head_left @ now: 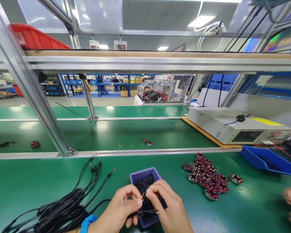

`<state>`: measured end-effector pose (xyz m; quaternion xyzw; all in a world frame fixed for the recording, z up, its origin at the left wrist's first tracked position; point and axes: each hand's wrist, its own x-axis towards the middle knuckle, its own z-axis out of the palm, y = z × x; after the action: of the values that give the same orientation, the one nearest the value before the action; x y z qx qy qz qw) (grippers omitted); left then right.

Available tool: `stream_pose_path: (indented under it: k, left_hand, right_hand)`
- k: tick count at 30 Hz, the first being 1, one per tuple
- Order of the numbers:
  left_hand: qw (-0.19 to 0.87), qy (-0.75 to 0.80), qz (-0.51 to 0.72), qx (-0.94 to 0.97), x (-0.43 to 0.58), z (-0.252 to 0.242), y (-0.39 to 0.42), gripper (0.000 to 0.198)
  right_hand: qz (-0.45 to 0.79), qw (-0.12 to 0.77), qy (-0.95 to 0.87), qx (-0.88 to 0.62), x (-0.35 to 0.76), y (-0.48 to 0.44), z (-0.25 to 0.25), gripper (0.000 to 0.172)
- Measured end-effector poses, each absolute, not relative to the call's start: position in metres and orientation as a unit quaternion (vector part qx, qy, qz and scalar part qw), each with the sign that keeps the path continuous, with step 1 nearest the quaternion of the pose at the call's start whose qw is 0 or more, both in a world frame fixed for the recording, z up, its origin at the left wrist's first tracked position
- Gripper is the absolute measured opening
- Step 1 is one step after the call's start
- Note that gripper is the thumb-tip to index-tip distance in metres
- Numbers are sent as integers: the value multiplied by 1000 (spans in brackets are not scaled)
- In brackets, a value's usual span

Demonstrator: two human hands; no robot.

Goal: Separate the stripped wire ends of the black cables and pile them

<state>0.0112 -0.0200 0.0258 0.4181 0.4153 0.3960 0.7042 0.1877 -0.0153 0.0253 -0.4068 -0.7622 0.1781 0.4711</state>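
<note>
Green counter [247,207] carries your work. Cable bundle [60,207] by your left wrist; snag could tug hands. Purple bin [140,175] beneath; loose pinch could drop work onto black pieces [144,185]. Left hand [122,207]: grip closed on wire end [143,195], over bin. Right hand [169,204]: close, hold unclear. Hard pull might fray strands.

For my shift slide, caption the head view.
Left hand pinching thin coloured wires, right hand alongside, over a purple rectangular plastic bin of black parts on a green bench.
</note>
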Motion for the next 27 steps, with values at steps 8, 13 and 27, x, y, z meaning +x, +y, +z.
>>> stream_pose_path:
  k: [8,13,27]
  left_hand:
    - [697,422,397,423,13,24,-20,48]
    - [701,436,383,415,12,30,-20,49]
    - [699,443,348,441,11,27,-20,36]
  right_hand:
    - [304,454,-726,-419,184,-14,19,27]
    - [384,501,-643,-434,186,-13,26,31]
    - [364,518,-651,-419,183,-17,32,23]
